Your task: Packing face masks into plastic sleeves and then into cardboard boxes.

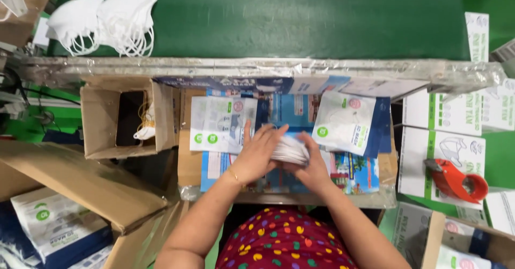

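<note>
Left hand (pixel 256 153) and right hand (pixel 311 164) closed together on a white mask stack (pixel 291 150) at centre; red tape dispenser (pixel 456 180) at three o'clock, loose masks (pixel 104 19) at ten.

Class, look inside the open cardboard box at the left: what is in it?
Inside the open cardboard box, white masks with yellowish ear loops hang against its right wall. The dark interior hides anything deeper.

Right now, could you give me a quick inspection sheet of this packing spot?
Surface: small worktop covered by printed sheets.
Job's things: stack of white masks; two printed pouches.
Clutter: red tape dispenser; open carton; loose masks on the green belt.
Grippers: left hand and right hand both grip the stack.
Cables: dark cable at left.
Surroundings: white boxes at right.
</note>
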